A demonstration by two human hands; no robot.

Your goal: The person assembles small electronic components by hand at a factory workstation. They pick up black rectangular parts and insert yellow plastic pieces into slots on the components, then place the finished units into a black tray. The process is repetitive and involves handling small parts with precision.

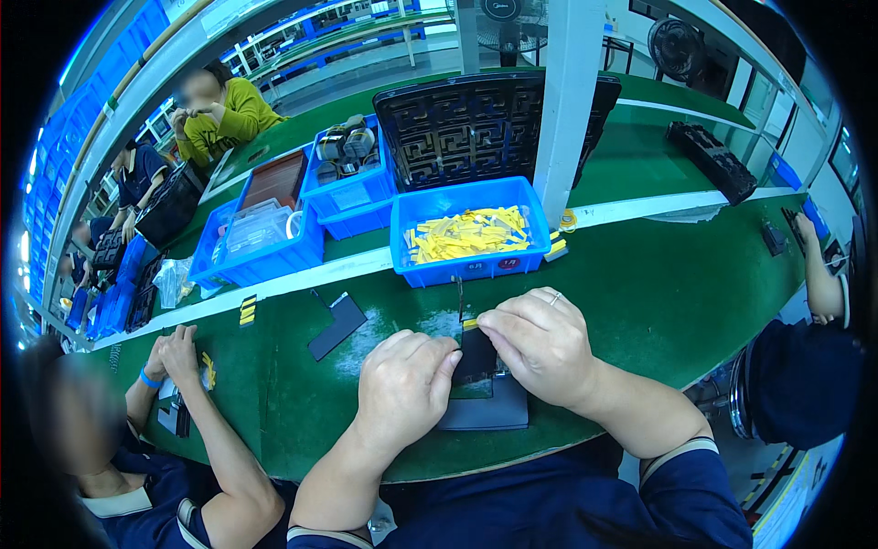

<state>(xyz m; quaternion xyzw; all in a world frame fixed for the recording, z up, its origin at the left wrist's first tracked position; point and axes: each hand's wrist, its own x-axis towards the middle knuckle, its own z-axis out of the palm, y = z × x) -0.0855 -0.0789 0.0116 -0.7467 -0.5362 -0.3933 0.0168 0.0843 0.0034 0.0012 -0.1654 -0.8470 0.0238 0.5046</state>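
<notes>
In front of me lies a flat black piece [476,360] with a thin dark lead running from its far end; it looks like a battery cell. My left hand [407,382] is closed, thumb and fingertips pinched at its left edge. My right hand [541,348] pinches a small yellow strip [471,324] at the far end of the piece. Beneath, nearer my body, rests another flat dark grey piece [489,412]. An L-shaped dark piece [337,327] with a short lead lies apart, to the left of my hands.
Beyond my hands stands a blue bin [471,273] heaped with yellow strips [471,233]. More blue bins [261,261] are at the left, and a black patterned tray [462,133] leans behind. A white post [569,110] rises there. Co-workers sit at left and right; one's hands [174,357] work close by.
</notes>
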